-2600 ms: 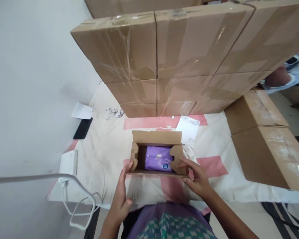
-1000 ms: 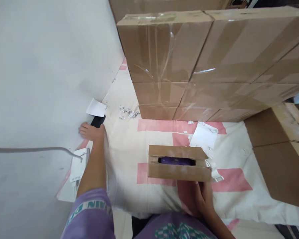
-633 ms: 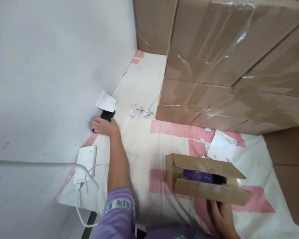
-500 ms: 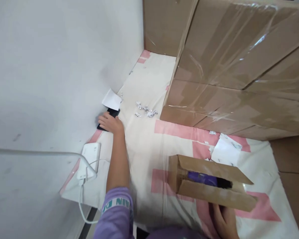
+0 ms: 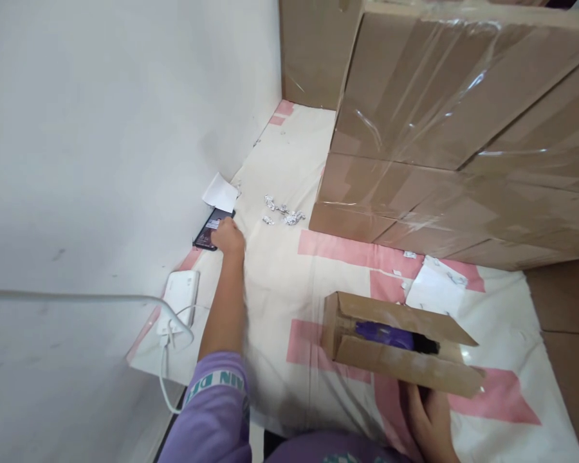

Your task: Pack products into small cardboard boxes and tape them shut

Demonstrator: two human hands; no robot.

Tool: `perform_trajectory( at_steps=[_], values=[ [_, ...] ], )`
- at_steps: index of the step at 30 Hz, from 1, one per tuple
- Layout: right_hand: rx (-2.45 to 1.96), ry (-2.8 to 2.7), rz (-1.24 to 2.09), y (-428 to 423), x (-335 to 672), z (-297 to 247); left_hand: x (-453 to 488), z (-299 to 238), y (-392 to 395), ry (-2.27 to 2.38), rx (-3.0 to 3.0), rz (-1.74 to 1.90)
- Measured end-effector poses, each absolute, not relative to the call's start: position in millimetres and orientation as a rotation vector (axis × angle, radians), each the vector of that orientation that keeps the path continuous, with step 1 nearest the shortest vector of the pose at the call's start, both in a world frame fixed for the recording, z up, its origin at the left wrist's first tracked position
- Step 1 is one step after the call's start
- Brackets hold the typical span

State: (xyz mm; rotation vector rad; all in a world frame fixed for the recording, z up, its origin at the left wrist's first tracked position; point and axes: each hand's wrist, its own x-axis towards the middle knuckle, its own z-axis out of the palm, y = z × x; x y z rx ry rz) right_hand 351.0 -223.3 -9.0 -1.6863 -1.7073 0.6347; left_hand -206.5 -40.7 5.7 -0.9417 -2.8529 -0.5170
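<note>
My left hand (image 5: 228, 236) is curled at the right edge of a black phone (image 5: 205, 239) lying by the wall. The phone's screen is lit, and a white slip of paper (image 5: 220, 192) covers its far end. My right hand (image 5: 429, 415) grips the near side of a long, open cardboard box (image 5: 405, 375), its fingertips hidden beneath the box. Inside lies a purple object with a black end (image 5: 388, 335), whose kind I cannot make out.
A white power bank (image 5: 178, 299) with a white cable sits at the table's left edge. Torn paper bits (image 5: 292, 217) lie mid-table, and a white sheet (image 5: 434, 287) lies behind the box. Taped cartons (image 5: 415, 128) stand stacked at the back right.
My left hand has shifted slightly right and its spread fingers have curled, uncovering the phone's screen, which now shows lit. The box has moved slightly left and up in view.
</note>
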Motion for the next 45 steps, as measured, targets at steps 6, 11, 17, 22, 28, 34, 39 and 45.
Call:
perform_trajectory(
  at_steps=[6, 11, 17, 22, 28, 34, 39, 45],
  values=[
    [-1.673, -1.675, 0.673, -225, 352, -9, -204, 9, -41, -2.878, -0.896, -0.529],
    [-1.654, -1.659, 0.706, -227, 351, -12, -195, 18, -42, -2.915, -0.851, -0.586],
    [-1.548, -1.737, 0.565, -228, 359, -4, -166, 65, -58, -2.892, -0.92, -0.738],
    [-1.503, -1.686, 0.245, -211, 381, 42, -58, 108, -130, -2.634, -1.158, -1.054],
    [-1.727, -1.618, 0.587, -185, 413, 62, 96, 140, -209, -1.899, -2.29, -1.111],
    [-1.739, -1.406, 0.943, -177, 433, 51, 105, 129, -204, -1.723, -2.679, -0.547],
    [-1.741, -1.28, 1.078, -171, 437, 53, 85, 118, -193, -1.705, -2.651, -0.455],
    [-1.726, -1.169, 1.287, -157, 442, 51, 118, 126, -200, -1.775, -2.359, -0.796]
  ],
)
